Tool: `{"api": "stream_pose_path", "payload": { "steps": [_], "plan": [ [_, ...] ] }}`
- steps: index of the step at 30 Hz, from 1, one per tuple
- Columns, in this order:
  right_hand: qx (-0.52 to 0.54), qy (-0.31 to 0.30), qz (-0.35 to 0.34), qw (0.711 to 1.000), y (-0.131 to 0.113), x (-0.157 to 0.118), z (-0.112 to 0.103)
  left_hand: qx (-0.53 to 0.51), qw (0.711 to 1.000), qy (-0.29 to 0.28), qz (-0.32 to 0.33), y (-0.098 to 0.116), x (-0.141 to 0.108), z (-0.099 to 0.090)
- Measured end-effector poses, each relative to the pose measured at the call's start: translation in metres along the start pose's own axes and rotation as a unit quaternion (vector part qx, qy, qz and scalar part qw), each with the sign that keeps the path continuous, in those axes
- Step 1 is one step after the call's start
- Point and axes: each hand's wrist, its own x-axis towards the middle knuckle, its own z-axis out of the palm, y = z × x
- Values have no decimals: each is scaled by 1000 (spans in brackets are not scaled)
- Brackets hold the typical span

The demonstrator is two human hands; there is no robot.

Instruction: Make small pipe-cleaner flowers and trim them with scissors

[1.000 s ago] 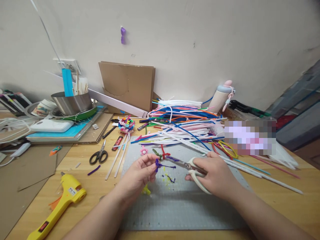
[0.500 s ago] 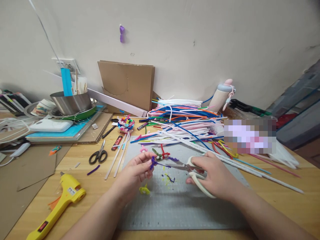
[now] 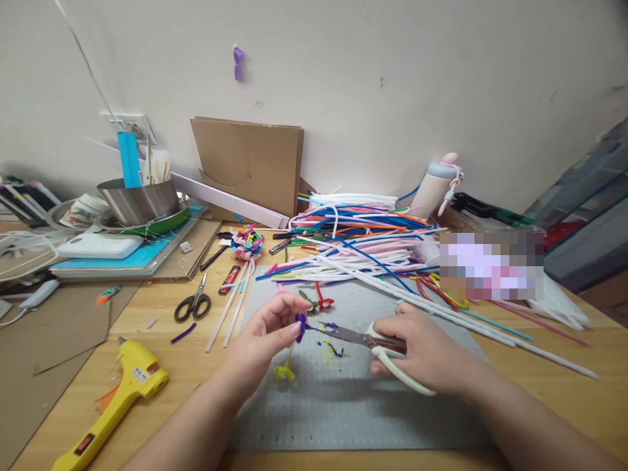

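Surface: a wooden table (image 3: 564, 399) against a pale wall, with a grey cutting mat (image 3: 353, 405) in the near middle where I work
Far left: a steel pot (image 3: 140, 199) and a yellow glue gun (image 3: 115, 405) near me, black scissors (image 3: 193, 304) lying between them and the mat
My left hand (image 3: 267, 333): fingers pinched together on a small purple pipe-cleaner piece (image 3: 301, 325), held just above the mat; a yellow stem (image 3: 284, 369) hangs below it
Middle: purple and yellow snippets (image 3: 333, 350) lie on the mat under the blades
My right hand (image 3: 424, 353): clamped round the handles of the white scissors (image 3: 373, 343), blades nearly together, tips pointing left at the purple piece
Far right: the heap of coloured pipe cleaners (image 3: 358, 242) behind the mat
Change: a second ago a purple tail stuck out towards the blades; now it looks trimmed short, and my right hand has dropped lower and nearer me
Meaning: I judge the cut is made and the purple piece is trimmed
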Motion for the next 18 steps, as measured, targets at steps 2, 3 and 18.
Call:
{"api": "stream_pose_path", "payload": {
  "steps": [2,3,18],
  "plan": [
    [5,-8,-11,1000,0,-1,-1,10,1000,-4,3,1,-1,-1],
    [8,-11,-15,1000,0,-1,-1,14,1000,-8,5,1,-1,-1],
    [23,-49,-1,999,-4,-1,-4,2,1000,-30,7,2,0,-1]
  ]
}}
